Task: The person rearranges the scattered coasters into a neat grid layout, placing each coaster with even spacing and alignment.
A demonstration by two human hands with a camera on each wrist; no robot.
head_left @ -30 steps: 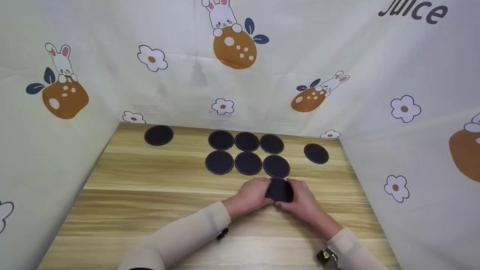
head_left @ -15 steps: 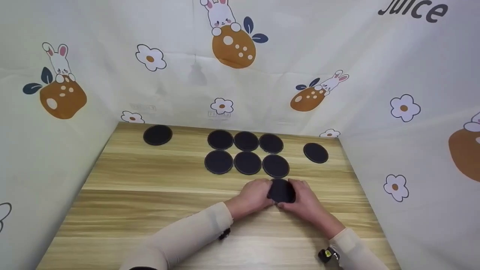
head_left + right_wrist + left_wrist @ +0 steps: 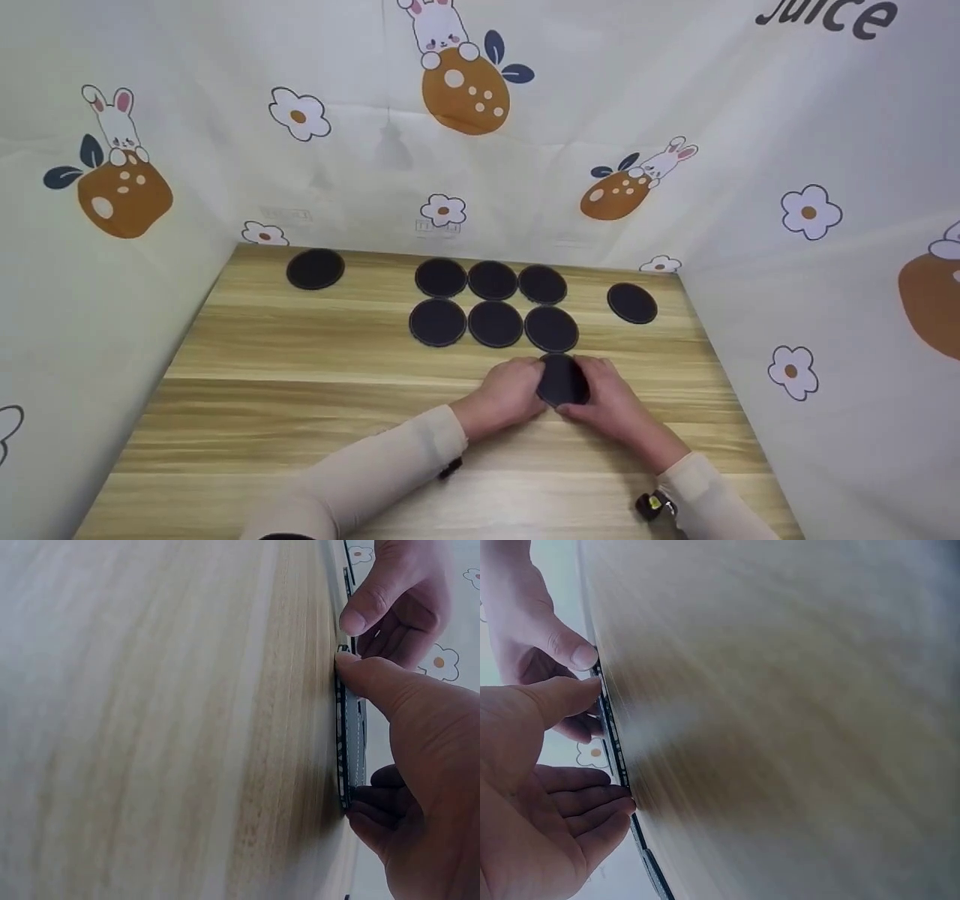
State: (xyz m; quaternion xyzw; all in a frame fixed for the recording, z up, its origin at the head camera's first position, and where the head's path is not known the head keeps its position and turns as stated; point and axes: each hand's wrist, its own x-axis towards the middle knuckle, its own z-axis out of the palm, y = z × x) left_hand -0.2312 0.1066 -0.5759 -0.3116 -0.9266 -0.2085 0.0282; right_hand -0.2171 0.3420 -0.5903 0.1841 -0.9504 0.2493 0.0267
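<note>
Both of my hands hold a black round coaster (image 3: 562, 380), flat on the wooden table. On its left side my left hand (image 3: 512, 390) grips the rim, thumb toward me and fingers farther off, also seen in the left wrist view. Opposite, my right hand (image 3: 606, 391) grips the right rim between thumb and fingers; the right wrist view shows the coaster's edge (image 3: 343, 742) there. Just beyond the held coaster lies the right coaster (image 3: 552, 328) of the nearer row, seemingly touching it. Fingers cover both sides of the held coaster.
Two rows of matching coasters lie side by side, such as this one (image 3: 496, 324). A lone coaster (image 3: 316, 268) lies at the far left, another lone coaster (image 3: 632, 303) at the far right. Patterned cloth (image 3: 360, 172) walls the wooden table (image 3: 300, 352) at back and sides.
The held coaster has shifted slightly right with both hands, mostly in the first half second. The other coasters stay in place; the view itself drifts a little.
</note>
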